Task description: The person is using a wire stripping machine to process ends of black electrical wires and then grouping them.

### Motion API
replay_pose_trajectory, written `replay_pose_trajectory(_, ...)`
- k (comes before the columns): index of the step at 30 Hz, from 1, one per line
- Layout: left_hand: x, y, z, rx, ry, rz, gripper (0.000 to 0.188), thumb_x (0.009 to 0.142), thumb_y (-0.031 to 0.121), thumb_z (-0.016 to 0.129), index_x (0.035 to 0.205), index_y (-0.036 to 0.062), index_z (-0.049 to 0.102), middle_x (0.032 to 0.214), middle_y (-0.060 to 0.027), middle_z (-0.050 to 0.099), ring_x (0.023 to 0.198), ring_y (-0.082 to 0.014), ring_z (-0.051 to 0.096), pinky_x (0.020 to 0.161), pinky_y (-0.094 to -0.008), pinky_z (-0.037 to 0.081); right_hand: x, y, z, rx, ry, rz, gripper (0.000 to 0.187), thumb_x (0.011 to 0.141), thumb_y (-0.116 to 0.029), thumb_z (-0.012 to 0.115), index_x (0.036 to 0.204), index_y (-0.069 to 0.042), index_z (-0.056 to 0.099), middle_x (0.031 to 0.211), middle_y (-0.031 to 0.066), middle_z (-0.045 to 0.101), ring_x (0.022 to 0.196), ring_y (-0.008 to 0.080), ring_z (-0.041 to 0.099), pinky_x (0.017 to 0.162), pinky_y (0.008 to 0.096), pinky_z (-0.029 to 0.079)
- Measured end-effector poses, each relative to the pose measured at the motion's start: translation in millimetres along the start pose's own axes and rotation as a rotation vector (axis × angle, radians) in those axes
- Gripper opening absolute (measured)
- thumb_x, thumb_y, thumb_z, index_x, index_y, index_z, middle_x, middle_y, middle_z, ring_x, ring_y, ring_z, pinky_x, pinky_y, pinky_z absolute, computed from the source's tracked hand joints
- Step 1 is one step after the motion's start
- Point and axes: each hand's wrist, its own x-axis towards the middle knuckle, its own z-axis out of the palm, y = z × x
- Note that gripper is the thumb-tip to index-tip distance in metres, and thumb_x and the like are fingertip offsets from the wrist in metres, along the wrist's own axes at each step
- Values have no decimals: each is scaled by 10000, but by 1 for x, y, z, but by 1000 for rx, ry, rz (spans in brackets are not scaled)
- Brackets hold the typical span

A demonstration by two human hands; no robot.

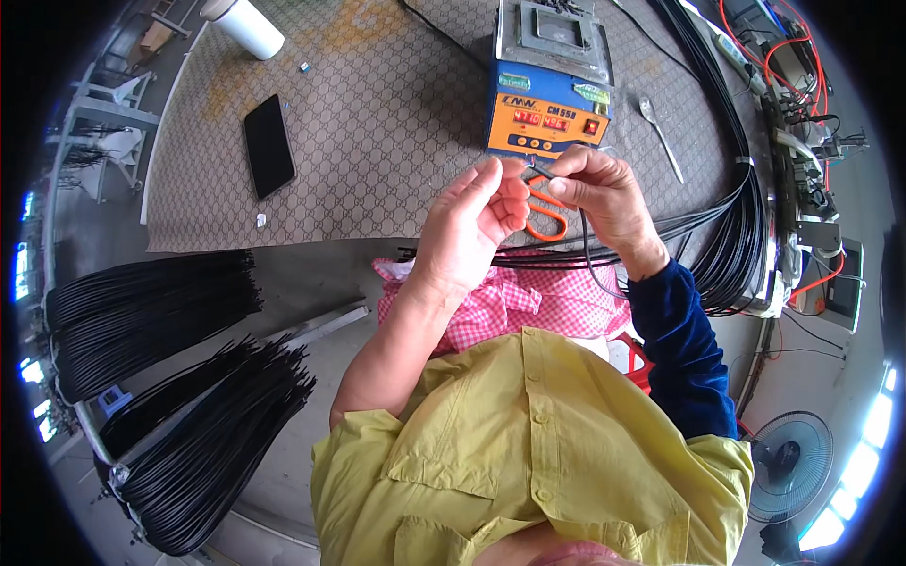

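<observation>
My right hand (604, 189) pinches a black cable (585, 226) near its end, and the rest of the cable hangs down below the fingers. Short thin wires (531, 162) stick out of that end. At their tips is my left hand (472, 212), its thumb and forefinger pressed together and the other fingers curled. Just beneath the hands lie scissors with orange handles (547, 224), partly hidden by the fingers. Directly behind stands a blue and orange solder pot (538, 121) with red lit displays and a metal top.
A thick bundle of black cables (741, 226) runs along the table's right side. Nearby lies a spoon (661, 137). A black phone (269, 146) and a white cup (243, 28) are on the patterned table (377, 141). Racks of black cables (208, 443) stand left; a fan (791, 462) is right.
</observation>
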Motion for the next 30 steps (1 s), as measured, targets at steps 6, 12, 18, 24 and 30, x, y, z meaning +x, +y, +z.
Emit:
replay_pose_trajectory(6,-5,1,4,14,21,-29,233,871,246,477,898,24,546,750,-60,569,663,-144,550,621,-265,466,-5,8,0,-170,-58,-93,87,726,30,630,784,-18,586,740,-15,541,718,58,513,672,192,434)
replay_pose_trajectory(12,-8,2,6,54,89,-58,175,853,185,500,864,21,563,727,-60,573,643,-142,551,611,-259,466,-11,11,5,-155,-33,-79,90,723,41,629,768,-20,581,743,-12,545,705,55,515,675,192,436)
replay_pose_trajectory(18,-10,1,6,42,78,-54,183,855,179,494,870,10,562,742,-71,578,654,-144,555,617,-260,468,-15,11,6,-115,-17,-36,70,737,19,626,782,-20,590,743,-16,559,697,47,509,666,188,430)
replay_pose_trajectory(24,-10,-3,1,0,23,-61,223,866,203,481,906,-4,552,776,-84,584,682,-150,562,643,-271,473,-20,18,5,8,12,83,68,748,-1,622,808,-22,599,754,-19,573,697,48,514,656,188,428)
replay_pose_trajectory(30,-14,-10,1,10,29,-31,222,866,188,483,971,-1,537,794,-79,602,664,-125,565,638,-250,470,-25,27,8,83,51,19,77,748,9,618,816,-20,596,779,-2,576,704,55,518,657,190,435)
